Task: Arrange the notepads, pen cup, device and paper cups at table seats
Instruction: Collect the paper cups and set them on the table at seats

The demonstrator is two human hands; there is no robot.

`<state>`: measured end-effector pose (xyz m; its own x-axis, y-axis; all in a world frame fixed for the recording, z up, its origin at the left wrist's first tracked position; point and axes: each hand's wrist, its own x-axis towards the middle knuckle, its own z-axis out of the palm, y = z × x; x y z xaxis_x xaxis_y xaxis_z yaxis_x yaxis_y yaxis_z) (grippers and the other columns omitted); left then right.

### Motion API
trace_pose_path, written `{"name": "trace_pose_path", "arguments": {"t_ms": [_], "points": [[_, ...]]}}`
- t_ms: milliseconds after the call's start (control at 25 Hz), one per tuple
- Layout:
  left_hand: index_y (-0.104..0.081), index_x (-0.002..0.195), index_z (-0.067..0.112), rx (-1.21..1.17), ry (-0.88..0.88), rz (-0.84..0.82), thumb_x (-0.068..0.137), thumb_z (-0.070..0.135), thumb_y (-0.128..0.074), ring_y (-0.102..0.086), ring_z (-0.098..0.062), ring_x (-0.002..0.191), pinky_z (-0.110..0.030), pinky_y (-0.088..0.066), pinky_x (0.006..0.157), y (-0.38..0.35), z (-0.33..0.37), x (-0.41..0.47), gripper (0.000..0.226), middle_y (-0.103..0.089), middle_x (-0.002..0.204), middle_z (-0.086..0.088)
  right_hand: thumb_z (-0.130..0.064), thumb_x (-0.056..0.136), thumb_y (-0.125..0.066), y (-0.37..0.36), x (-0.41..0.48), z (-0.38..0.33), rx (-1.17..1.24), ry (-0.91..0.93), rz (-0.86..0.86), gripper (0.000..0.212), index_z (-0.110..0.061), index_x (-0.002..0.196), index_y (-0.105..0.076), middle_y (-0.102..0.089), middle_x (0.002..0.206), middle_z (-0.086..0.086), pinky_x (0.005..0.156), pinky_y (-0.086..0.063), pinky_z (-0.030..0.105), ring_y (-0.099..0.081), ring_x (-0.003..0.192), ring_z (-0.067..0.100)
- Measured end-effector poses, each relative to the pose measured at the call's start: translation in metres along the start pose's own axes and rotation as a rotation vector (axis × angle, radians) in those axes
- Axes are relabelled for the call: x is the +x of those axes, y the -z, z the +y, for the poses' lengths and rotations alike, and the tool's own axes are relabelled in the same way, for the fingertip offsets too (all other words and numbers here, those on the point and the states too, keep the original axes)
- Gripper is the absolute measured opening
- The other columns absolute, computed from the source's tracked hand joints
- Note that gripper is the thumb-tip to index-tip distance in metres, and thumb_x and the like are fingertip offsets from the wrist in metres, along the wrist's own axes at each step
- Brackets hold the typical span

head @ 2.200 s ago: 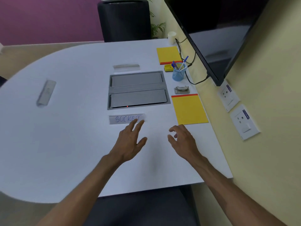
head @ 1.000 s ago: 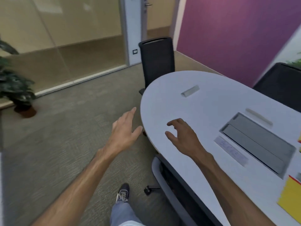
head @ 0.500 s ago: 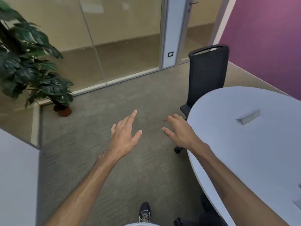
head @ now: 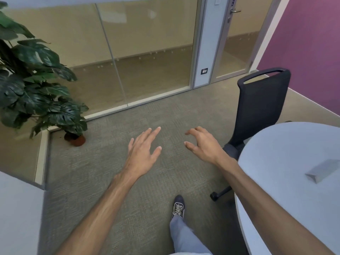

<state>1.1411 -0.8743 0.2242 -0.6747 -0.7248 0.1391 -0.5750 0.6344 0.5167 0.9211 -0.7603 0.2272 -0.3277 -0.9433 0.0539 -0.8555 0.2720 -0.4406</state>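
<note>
My left hand hovers over the carpet with fingers straight and spread, holding nothing. My right hand hangs beside it, fingers loosely curled and empty, just left of the white round-ended table. A folded grey name card stands on the table's rounded end. No notepads, pen cup, device or paper cups are in view.
A black office chair stands at the table's far end. A potted plant sits in the left corner by the glass wall. My foot steps on the grey carpet. A white surface lies at lower left.
My view has swung left, away from the table's middle with the yellow notepads and pen cup, towards the glass wall and plant. Both hands stayed empty and left the tabletop.
</note>
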Motion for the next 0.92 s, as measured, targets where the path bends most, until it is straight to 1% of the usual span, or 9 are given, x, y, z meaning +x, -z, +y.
{"name": "trace_pose_path", "arguments": {"t_ms": [80, 200, 360, 560, 760, 920], "points": [[-0.027, 0.153, 0.039, -0.015, -0.022, 0.009, 0.097, 0.043, -0.052, -0.018, -0.023, 0.150, -0.049, -0.016, 0.121, -0.005, -0.011, 0.054, 0.061, -0.026, 0.162, -0.003, -0.041, 0.093, -0.059, 0.003, 0.047, 0.016, 0.010, -0.006, 0.018, 0.043, -0.018, 0.129, -0.056, -0.057, 0.124, 0.008, 0.099, -0.044, 0.046, -0.052, 0.121, 0.029], [-0.033, 0.151, 0.036, -0.040, -0.028, 0.011, 0.097, 0.047, -0.051, -0.008, -0.023, 0.152, -0.043, -0.015, 0.122, -0.010, -0.019, 0.137, 0.058, -0.021, 0.163, -0.003, -0.040, 0.093, -0.059, 0.015, 0.117, 0.041, 0.018, -0.015, 0.034, 0.043, -0.018, 0.129, -0.056, -0.057, 0.124, 0.008, 0.099, -0.044, 0.045, -0.052, 0.121, 0.029], [-0.034, 0.151, 0.035, -0.026, -0.047, -0.010, 0.097, 0.052, -0.046, -0.007, -0.022, 0.152, -0.045, -0.015, 0.122, -0.014, -0.023, 0.238, 0.058, -0.021, 0.164, -0.001, -0.040, 0.093, -0.059, 0.039, 0.204, 0.070, 0.012, -0.027, 0.060, 0.043, -0.018, 0.130, -0.056, -0.057, 0.126, 0.007, 0.100, -0.044, 0.046, -0.052, 0.122, 0.029], [-0.032, 0.152, 0.035, -0.022, -0.079, -0.034, 0.097, 0.054, -0.045, -0.007, -0.022, 0.152, -0.049, -0.017, 0.121, -0.025, -0.027, 0.353, 0.059, -0.020, 0.164, -0.002, -0.040, 0.093, -0.060, 0.057, 0.296, 0.105, 0.017, -0.068, 0.074, 0.044, -0.019, 0.131, -0.055, -0.056, 0.130, 0.007, 0.101, -0.043, 0.045, -0.051, 0.124, 0.028], [-0.037, 0.149, 0.038, 0.050, -0.141, -0.044, 0.096, 0.056, -0.044, -0.015, -0.027, 0.150, -0.051, -0.017, 0.120, -0.052, -0.032, 0.484, 0.056, -0.025, 0.161, -0.010, -0.040, 0.094, -0.059, 0.075, 0.396, 0.158, -0.027, -0.123, 0.088, 0.048, -0.016, 0.136, -0.054, -0.056, 0.137, 0.007, 0.105, -0.042, 0.044, -0.049, 0.130, 0.029], [-0.037, 0.149, 0.036, 0.051, -0.224, -0.068, 0.095, 0.057, -0.044, -0.019, -0.027, 0.149, -0.048, -0.017, 0.119, -0.072, -0.033, 0.606, 0.058, -0.029, 0.159, -0.010, -0.040, 0.095, -0.059, 0.099, 0.485, 0.207, -0.058, -0.190, 0.141, 0.051, -0.015, 0.139, -0.052, -0.054, 0.142, 0.008, 0.108, -0.041, 0.041, -0.048, 0.132, 0.028]]}}
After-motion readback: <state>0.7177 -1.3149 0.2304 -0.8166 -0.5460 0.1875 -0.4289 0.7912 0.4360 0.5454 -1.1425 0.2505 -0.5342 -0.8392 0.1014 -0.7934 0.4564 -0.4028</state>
